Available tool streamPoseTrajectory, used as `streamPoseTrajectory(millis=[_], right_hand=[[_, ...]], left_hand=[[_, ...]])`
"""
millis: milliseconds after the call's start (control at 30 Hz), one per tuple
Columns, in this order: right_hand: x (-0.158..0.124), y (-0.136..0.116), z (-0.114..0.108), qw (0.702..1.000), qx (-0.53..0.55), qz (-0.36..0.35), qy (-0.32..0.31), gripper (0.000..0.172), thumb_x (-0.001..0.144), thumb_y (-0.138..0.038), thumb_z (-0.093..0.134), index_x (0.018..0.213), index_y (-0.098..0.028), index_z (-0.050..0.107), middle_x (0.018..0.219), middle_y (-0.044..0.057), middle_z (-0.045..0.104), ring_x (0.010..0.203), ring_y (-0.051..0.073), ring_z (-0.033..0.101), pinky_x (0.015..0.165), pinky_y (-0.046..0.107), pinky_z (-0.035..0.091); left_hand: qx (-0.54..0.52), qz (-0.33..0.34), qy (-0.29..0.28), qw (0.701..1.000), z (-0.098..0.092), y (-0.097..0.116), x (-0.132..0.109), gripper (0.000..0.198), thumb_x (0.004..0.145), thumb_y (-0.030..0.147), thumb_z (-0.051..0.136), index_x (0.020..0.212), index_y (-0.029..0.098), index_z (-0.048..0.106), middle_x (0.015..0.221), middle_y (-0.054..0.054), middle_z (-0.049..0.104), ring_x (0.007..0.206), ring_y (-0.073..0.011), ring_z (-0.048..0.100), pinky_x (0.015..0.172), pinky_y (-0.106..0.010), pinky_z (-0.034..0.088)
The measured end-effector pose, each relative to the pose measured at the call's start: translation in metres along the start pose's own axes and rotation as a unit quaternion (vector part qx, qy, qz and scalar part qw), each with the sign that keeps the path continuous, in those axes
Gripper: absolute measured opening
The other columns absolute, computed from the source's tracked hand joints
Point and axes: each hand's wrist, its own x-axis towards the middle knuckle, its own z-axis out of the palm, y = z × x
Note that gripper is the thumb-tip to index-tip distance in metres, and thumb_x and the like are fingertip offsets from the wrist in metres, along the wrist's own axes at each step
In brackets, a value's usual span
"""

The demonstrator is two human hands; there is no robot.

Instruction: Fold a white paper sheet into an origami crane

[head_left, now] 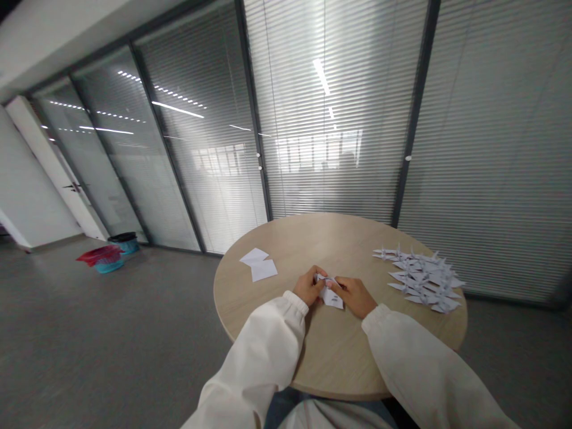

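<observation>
A partly folded sheet of white paper [333, 299] with small dark print is between my two hands, over the middle of the round table [335, 363]. My left hand [309, 286] grips its left side, fingers curled and thumb on top. From the other side my right hand [355, 294] pinches the upper edge, its thumb meeting the left one near the fold. The fingers beneath the paper are partly hidden. On the table's right lies a cluster of folded white paper cranes [424, 277]. To the left rest white paper sheets [264, 270], partly overlapping.
A glass partition with blinds [330, 179] stands right behind the table. On the floor at left are a blue bin with a red liner [102, 257] and a blue bin with a black liner [126, 242]. A white door [58, 170] is at far left.
</observation>
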Motion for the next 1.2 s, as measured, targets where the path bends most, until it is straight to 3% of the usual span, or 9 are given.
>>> streamPoseTrajectory(millis=[567, 1200], right_hand=[[0.0004, 0.0011, 0.0013, 1.0, -0.015, 0.003, 0.001, 0.046, 0.087, -0.048, 0.037, 0.06, -0.016, 0.054, 0.052, -0.001, 0.053, 0.049, 0.01, 0.046, 0.047, 0.02, 0.029], [0.0002, -0.0014, -0.0007, 1.0, -0.025, 0.004, 0.003, 0.043, 0.086, -0.045, 0.037, 0.059, -0.017, 0.054, 0.052, 0.0, 0.053, 0.049, 0.011, 0.045, 0.047, 0.02, 0.029]], left_hand=[[0.004, -0.005, -0.002, 1.0, -0.0008, 0.0065, -0.0023, 0.015, 0.08, 0.026, 0.046, 0.09, 0.016, 0.052, 0.058, 0.004, 0.05, 0.041, -0.0074, 0.049, 0.031, -0.015, 0.037], [0.021, 0.008, 0.006, 1.0, -0.0003, -0.0003, 0.0013, 0.018, 0.079, 0.026, 0.048, 0.091, 0.016, 0.055, 0.061, 0.003, 0.051, 0.046, -0.0076, 0.049, 0.037, -0.015, 0.039]])
